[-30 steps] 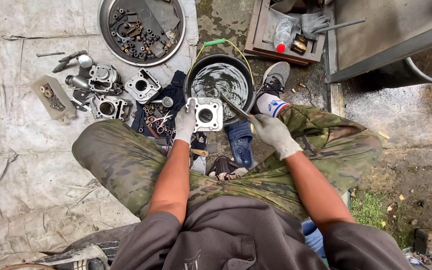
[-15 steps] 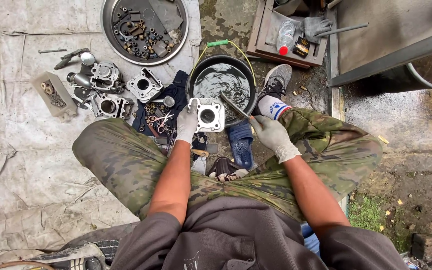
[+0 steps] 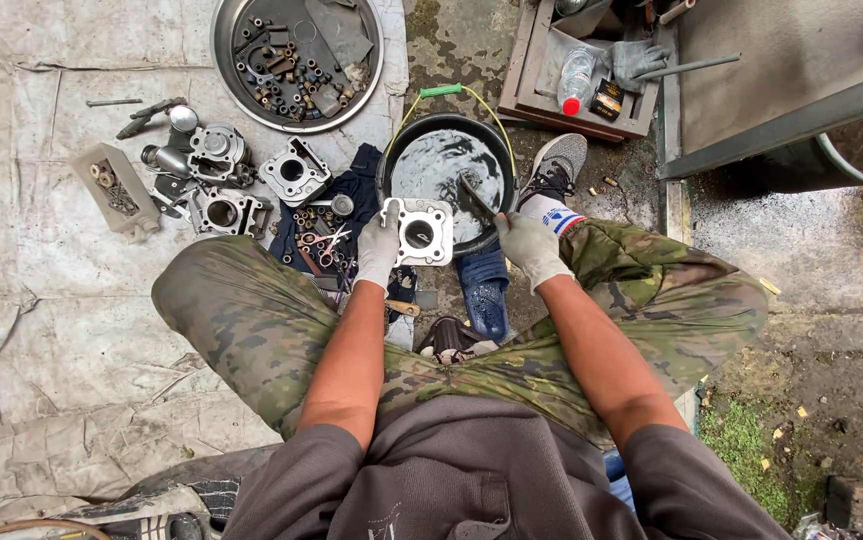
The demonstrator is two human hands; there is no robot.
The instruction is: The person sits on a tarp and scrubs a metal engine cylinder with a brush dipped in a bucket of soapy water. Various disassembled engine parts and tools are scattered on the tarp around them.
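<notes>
head view: left hand [image 3: 379, 250] gripping cylinder block [image 3: 422, 232], right hand [image 3: 527, 245] clutching brush [image 3: 476, 196]

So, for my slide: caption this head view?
Gloved left hand holds square grey metal cylinder block; right hand holds brush over black bucket.

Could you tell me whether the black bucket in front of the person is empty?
No, the black bucket holds rippling liquid, over which the left hand holds a square metal part.

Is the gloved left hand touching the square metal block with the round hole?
Touching. The head view shows the left hand gripping the left edge of the square metal block, glove fingers wrapped over its rim, above the black bucket.
</notes>
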